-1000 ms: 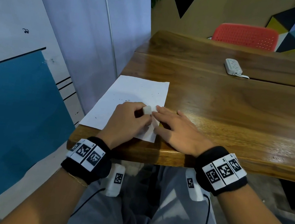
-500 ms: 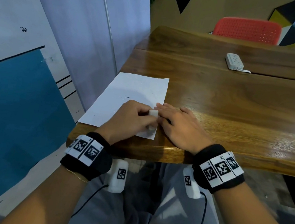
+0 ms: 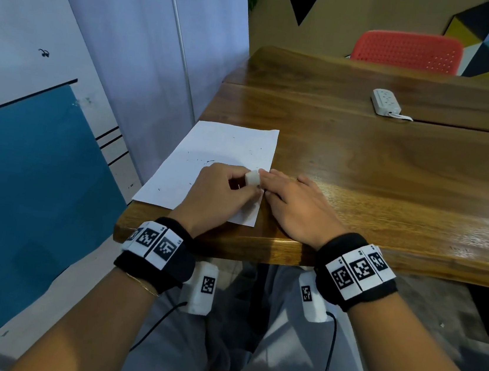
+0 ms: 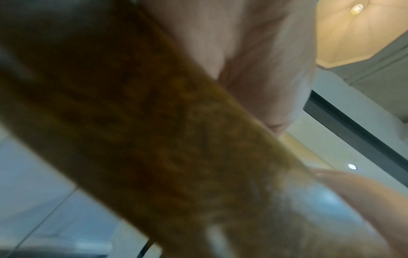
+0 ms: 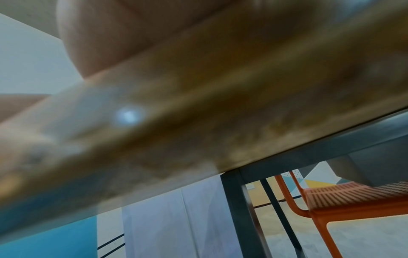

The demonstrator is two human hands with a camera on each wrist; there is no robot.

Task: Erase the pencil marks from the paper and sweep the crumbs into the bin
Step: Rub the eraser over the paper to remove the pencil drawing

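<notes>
You had the paper (image 3: 209, 162) at the table's (image 3: 392, 178) near left corner, your right hand (image 3: 293, 205) flat, fingers straight, pinning it. Your left hand (image 3: 221, 191) pinched the eraser (image 3: 252, 177) mid-erasing; remaining marks likely needed more strokes.

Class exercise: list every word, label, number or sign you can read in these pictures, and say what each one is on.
No readable words or numbers.
Wristbands: black-and-white square code markers; tiny letters beside them, too small to read.
Wrist cameras: one code marker each.
Paper: only scattered pencil marks and crumbs, no writing.
Power strip: no label legible.
</notes>
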